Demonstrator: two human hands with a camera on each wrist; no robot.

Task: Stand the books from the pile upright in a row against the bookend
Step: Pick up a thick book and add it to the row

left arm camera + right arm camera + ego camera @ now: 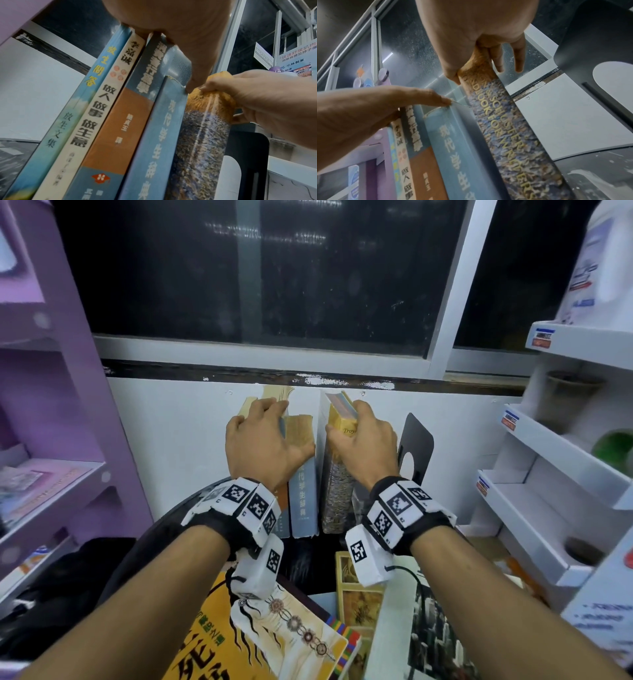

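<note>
Several books stand upright in a row on the black table [301, 563]; the rightmost of them is a blue-spined book [303, 501] [154, 142] [453, 142]. My left hand [267, 440] [171, 27] [385, 108] rests across their tops, thumb on the blue one. My right hand [359, 436] [257, 97] [479, 27] pinches the top of a mottled yellow-and-blue book [337, 498] [197, 148] [513, 142], thumb left, fingers right. It stands between the blue book and the black bookend [416, 436] [248, 148] [599, 33], its top apart from both. The pile lies flat in front, a yellow book [212, 645] among it.
A purple shelf unit [51, 405] stands close on the left and white display shelves [548, 457] on the right. Behind the row are a white wall [188, 440] and a dark window [257, 268].
</note>
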